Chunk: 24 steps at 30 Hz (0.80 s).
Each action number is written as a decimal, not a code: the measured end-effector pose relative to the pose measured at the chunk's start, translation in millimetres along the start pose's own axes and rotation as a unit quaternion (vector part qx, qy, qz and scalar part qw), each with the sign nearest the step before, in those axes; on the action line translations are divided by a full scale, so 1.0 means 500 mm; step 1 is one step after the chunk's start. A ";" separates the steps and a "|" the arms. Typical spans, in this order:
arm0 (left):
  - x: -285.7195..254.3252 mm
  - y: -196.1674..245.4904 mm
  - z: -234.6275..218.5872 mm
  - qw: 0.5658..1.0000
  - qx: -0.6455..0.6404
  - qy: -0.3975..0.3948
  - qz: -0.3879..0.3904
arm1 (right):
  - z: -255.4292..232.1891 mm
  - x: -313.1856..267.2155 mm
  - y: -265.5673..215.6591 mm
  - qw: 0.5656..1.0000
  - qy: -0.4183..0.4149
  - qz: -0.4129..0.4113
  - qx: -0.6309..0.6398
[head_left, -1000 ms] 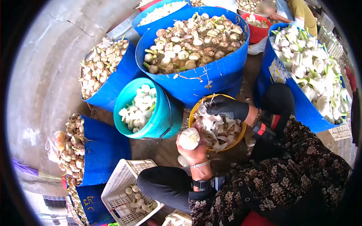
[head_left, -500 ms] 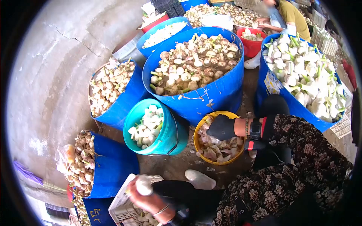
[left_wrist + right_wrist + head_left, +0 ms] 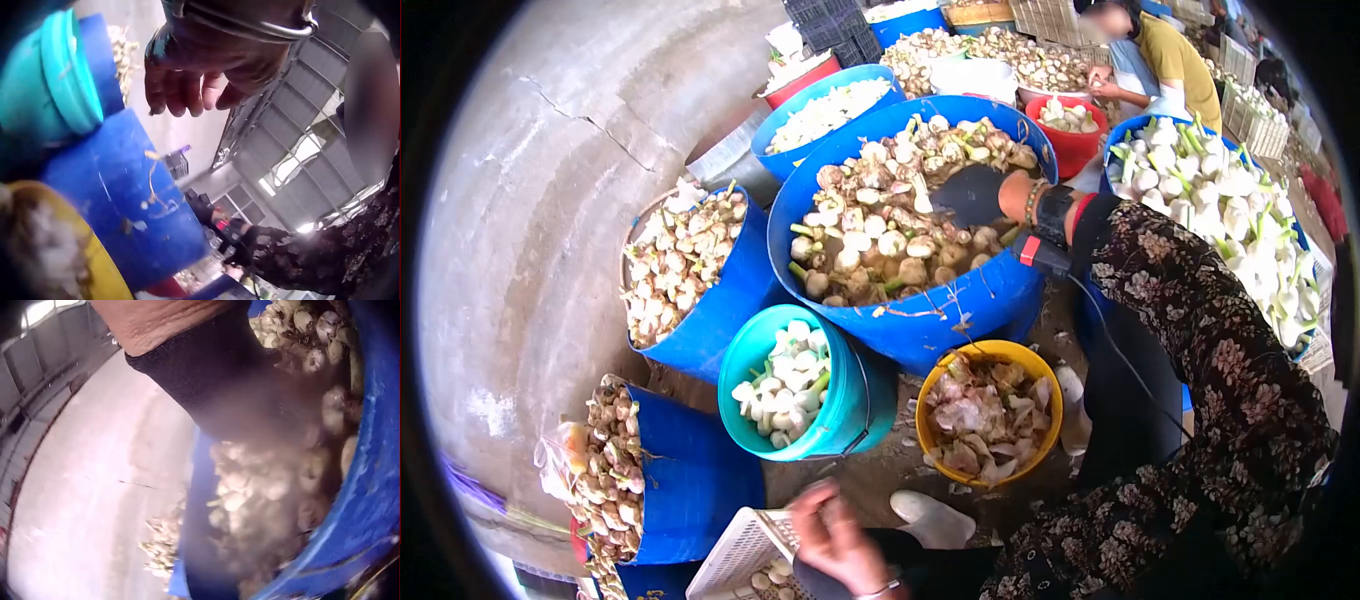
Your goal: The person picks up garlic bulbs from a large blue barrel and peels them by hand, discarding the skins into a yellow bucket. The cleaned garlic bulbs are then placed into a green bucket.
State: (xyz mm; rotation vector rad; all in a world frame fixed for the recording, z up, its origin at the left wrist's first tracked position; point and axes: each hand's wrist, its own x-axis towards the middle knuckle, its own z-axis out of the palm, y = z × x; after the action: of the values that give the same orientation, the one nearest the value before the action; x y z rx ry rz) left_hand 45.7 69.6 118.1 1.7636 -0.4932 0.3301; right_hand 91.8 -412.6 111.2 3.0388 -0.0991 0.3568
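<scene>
My right hand [image 3: 972, 196], in a dark glove, reaches into the large blue tub [image 3: 880, 302] of wet garlic bulbs [image 3: 870, 225]. Its fingertips are hidden among the bulbs and blurred in the right wrist view, so I cannot tell whether they grip one. Over the edge of a white plastic crate [image 3: 735, 560] hangs my left hand [image 3: 835, 540], with loosely bent fingers [image 3: 175, 100] and nothing in them. A few white bulbs [image 3: 772, 578] lie in that crate. Between the hands stands a yellow bucket [image 3: 1055, 412] of garlic skins [image 3: 985, 415].
A turquoise bucket [image 3: 870, 400] of peeled white garlic stands left of the yellow one. More blue tubs of garlic line the left side, and another [image 3: 1115, 170] stands at the right. Farther back, a person in a yellow shirt [image 3: 1185, 65] sits beside a red bucket [image 3: 1075, 150].
The white garlic bulb has left my left hand, which went from the yellow bucket to the crate. My right hand moved from the yellow bucket up into the large blue tub.
</scene>
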 end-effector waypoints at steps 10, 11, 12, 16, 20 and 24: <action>-0.043 -0.050 0.214 0.925 -0.265 -0.175 -0.210 | 0.134 0.051 0.003 0.969 -0.196 -0.056 -0.143; -0.045 -0.062 0.216 0.931 -0.256 -0.174 -0.196 | 0.127 0.052 -0.001 0.968 -0.196 -0.058 -0.143; -0.044 -0.070 0.218 0.936 -0.247 -0.173 -0.181 | 0.117 0.051 -0.003 0.974 -0.183 -0.064 -0.121; -0.055 -0.079 0.221 0.930 -0.239 -0.180 -0.212 | 0.038 0.040 0.001 0.994 -0.111 -0.008 -0.012; -0.063 -0.073 0.226 0.928 -0.270 -0.192 -0.168 | -0.103 -0.013 -0.018 0.988 0.038 0.029 0.148; -0.054 -0.055 0.235 0.929 -0.272 -0.214 -0.130 | -0.183 -0.077 -0.125 0.974 0.053 -0.073 0.206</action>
State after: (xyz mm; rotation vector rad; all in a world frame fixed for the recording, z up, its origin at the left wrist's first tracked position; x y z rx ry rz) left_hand 31.4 -34.8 53.6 1.3225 -0.5822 -0.3648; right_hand 38.0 -340.5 186.4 3.3927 0.2341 0.5922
